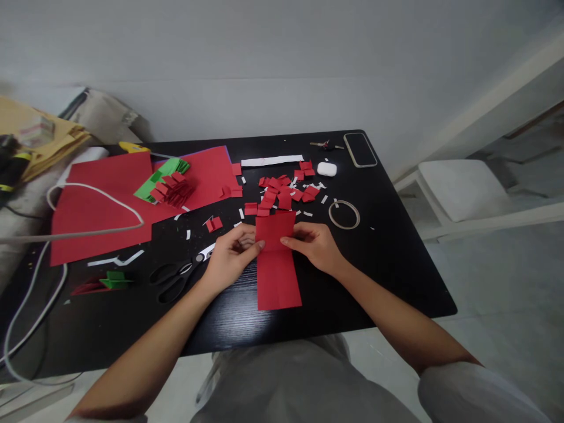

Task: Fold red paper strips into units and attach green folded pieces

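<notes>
Red paper strip (pixel 278 279) was over the black table (pixel 379 252), where I had the left hand (pixel 233 254) and right hand (pixel 318 247) pinching its two long edges between thumb and fingers. Just beyond the strip lay small red pieces (pixel 284 198); left of it, scissors (pixel 200 257); farther left, large red sheets (pixel 101 205); well beyond it rightward, a phone (pixel 360 150).

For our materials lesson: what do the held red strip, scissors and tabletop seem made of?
Strip: matte paper or thin card, visibly creased. Scissors: bright, silvery blades suggest metal; black handles, probably plastic. Tabletop: black with a sheen; fine lines suggest wood or laminate.
</notes>
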A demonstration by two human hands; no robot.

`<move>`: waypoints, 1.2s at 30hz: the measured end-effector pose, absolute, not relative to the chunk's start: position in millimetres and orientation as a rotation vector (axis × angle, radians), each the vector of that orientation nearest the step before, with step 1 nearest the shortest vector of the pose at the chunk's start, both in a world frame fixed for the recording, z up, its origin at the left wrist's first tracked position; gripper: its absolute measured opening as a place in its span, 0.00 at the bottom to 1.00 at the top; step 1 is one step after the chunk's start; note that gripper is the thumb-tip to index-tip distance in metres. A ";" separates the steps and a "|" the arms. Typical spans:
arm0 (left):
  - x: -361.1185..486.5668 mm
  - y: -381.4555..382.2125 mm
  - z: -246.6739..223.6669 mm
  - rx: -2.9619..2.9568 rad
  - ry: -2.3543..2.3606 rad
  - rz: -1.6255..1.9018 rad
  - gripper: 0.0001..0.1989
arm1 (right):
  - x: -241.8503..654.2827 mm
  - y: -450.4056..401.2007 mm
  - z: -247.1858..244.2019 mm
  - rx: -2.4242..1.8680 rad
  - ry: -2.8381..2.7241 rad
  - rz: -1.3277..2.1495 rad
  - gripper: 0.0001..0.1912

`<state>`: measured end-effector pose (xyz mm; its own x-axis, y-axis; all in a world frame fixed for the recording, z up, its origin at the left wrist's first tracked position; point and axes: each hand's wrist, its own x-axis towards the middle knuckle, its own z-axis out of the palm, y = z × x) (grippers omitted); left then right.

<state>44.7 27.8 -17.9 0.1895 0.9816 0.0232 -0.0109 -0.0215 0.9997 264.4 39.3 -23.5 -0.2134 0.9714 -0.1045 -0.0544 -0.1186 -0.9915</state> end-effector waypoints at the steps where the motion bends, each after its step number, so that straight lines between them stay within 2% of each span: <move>1: 44.9 27.8 -17.1 1.304 1.064 1.092 0.11 | 264.2 38.8 -23.0 -1.134 -1.261 1.473 0.13; 14: 44.0 21.8 -8.9 1.400 1.050 1.105 0.04 | 264.2 32.0 -20.3 -0.996 -1.293 1.414 0.05; 23: 40.5 20.1 -13.2 1.682 1.077 1.081 0.09 | 264.4 32.9 -19.9 -0.998 -1.316 1.448 0.06; 28: 40.5 19.0 -13.3 1.776 1.169 1.112 0.08 | 265.4 33.4 -17.7 -0.997 -1.360 1.441 0.06; 33: 43.3 19.3 -14.2 1.636 1.161 1.095 0.04 | 266.1 34.7 -20.4 -1.003 -1.367 1.471 0.14; 36: 43.8 19.7 -16.9 1.600 1.160 1.081 0.04 | 264.9 34.2 -20.9 -0.980 -1.370 1.454 0.12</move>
